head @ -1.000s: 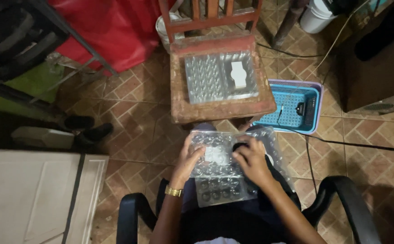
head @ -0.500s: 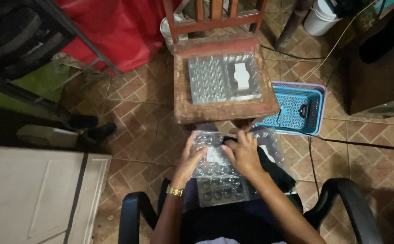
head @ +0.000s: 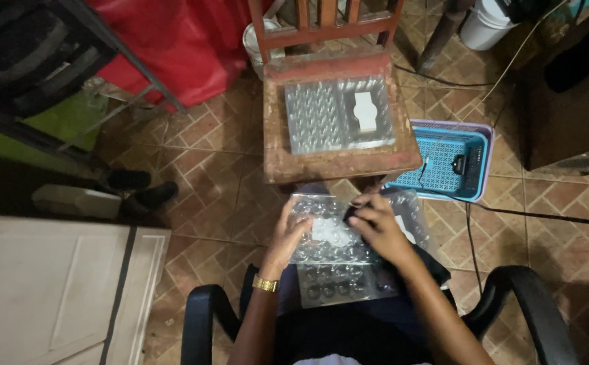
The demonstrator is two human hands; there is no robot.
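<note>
A clear plastic blister tray (head: 338, 270) with rows of round pockets lies across my lap. My left hand (head: 289, 233) rests on its left side, fingers bent over the pockets, a gold watch on the wrist. My right hand (head: 375, 226) sits on the tray's upper right and pinches a small dark object (head: 350, 214) between its fingertips. A white piece (head: 326, 230) lies on the tray between my hands. On the wooden chair (head: 335, 162) ahead rests a second clear blister tray (head: 338, 115) with a white insert.
A blue perforated basket (head: 446, 169) with a small dark item stands on the tiled floor to the right, a cable beside it. Black armrests (head: 531, 304) flank me. A white door panel (head: 51, 290) lies at left, red fabric (head: 173, 40) behind, a white bucket (head: 483, 23) at top right.
My right hand has moved up and left across the lap tray, toward its upper edge. The view has shifted slightly downward. My left hand has stayed on the tray's left side.
</note>
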